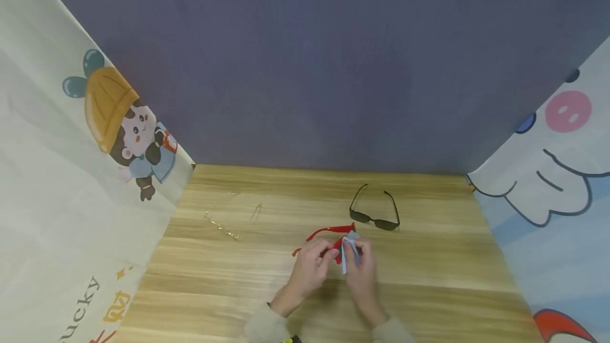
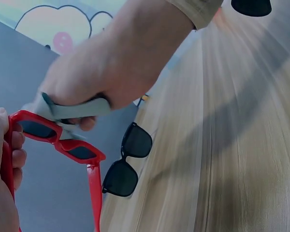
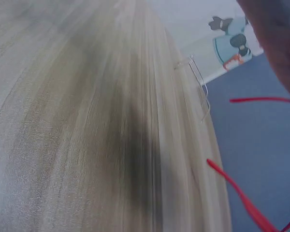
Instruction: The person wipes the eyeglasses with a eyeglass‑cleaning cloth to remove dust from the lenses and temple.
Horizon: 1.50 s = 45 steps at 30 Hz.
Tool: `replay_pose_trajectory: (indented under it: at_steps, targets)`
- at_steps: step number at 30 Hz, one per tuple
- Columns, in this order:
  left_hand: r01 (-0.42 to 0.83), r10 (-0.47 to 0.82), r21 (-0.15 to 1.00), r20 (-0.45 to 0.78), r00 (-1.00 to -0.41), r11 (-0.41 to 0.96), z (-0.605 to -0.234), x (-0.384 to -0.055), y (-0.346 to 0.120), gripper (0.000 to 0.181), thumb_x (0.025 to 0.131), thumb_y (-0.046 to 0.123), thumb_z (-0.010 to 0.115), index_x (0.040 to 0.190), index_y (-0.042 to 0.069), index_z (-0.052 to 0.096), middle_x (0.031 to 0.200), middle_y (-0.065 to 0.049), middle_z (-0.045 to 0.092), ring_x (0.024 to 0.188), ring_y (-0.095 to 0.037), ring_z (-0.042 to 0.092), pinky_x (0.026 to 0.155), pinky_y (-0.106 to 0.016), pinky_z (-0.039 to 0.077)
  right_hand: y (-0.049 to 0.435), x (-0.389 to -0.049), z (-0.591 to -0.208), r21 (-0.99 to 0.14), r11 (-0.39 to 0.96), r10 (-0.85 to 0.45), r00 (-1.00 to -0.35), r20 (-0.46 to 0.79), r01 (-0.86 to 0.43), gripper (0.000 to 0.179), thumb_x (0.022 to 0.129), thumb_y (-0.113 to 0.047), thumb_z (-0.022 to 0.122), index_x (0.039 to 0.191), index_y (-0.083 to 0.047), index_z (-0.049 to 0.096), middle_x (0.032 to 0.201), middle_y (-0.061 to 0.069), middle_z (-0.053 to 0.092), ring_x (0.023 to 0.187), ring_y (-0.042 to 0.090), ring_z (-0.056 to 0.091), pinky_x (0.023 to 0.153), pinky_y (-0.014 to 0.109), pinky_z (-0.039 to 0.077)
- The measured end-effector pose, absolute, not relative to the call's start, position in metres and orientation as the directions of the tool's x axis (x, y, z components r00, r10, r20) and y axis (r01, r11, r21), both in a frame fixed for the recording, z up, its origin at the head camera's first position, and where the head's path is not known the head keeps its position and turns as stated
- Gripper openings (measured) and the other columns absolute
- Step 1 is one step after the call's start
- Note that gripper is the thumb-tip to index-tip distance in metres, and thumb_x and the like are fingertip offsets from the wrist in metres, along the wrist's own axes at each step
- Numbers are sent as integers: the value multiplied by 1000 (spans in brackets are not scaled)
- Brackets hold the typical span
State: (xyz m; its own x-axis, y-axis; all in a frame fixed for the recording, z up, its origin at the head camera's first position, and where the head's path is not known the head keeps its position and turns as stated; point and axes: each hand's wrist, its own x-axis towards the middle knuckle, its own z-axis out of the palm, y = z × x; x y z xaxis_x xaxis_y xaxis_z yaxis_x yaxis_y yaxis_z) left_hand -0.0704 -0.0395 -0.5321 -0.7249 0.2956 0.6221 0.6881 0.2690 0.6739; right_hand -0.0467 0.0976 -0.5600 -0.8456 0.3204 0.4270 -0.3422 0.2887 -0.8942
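Observation:
Red-framed sunglasses point(image 2: 95, 193) with dark lenses are held up over the table by my left hand point(image 1: 308, 268), whose fingers grip one temple near the hinge. My right hand point(image 1: 360, 274) pinches a pale blue-grey cloth point(image 2: 82, 110) against the lens end of the red frame. In the left wrist view the cloth is folded over the upper part of one lens. Both temples of the red pair are unfolded and point to the left in the head view. The right wrist view catches only the tips of the red temples point(image 3: 241, 193).
Black sunglasses point(image 1: 374, 220) lie with temples unfolded beyond my right hand. Thin-framed clear glasses point(image 1: 221, 228) lie at the left of the wooden table point(image 1: 205, 290). A dark grey panel point(image 1: 305, 94) stands along the back, with printed cloth walls point(image 1: 43, 136) at both sides.

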Motion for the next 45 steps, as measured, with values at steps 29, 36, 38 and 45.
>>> replay_pose_trajectory:
  at_steps: [29,36,38,45]
  targets:
    - [663,269,705,607,-748,251,-539,-64,-46,11,95,1,69,87,8,66,79,-1,64,73,-7,59,66,-15,51,92,-44,-544,-927,223,314,-878,361,-302,8,96,10,63,100,9,56,105,20,67,93,5,64,77,19,57]
    - [675,245,693,629,-738,253,-540,-65,-45,12,95,-1,69,86,8,67,78,-1,66,73,-8,63,69,-16,54,88,-44,-556,-827,268,241,-797,554,-493,16,90,15,67,100,6,58,100,20,65,99,13,64,85,14,52]
    - [669,240,701,624,-744,247,-541,-65,-45,12,94,0,69,86,8,67,78,-1,66,73,-9,63,69,-15,53,87,-45,-558,-813,261,241,-780,577,-520,19,88,17,68,100,6,59,98,22,65,100,11,63,86,13,52]
    - [670,230,705,630,-742,230,-542,-63,-44,13,94,-1,70,86,9,67,78,-1,66,73,-8,63,69,-15,54,89,-44,-557,-820,281,248,-788,564,-499,12,93,13,65,101,7,59,99,20,65,98,14,64,86,14,51]
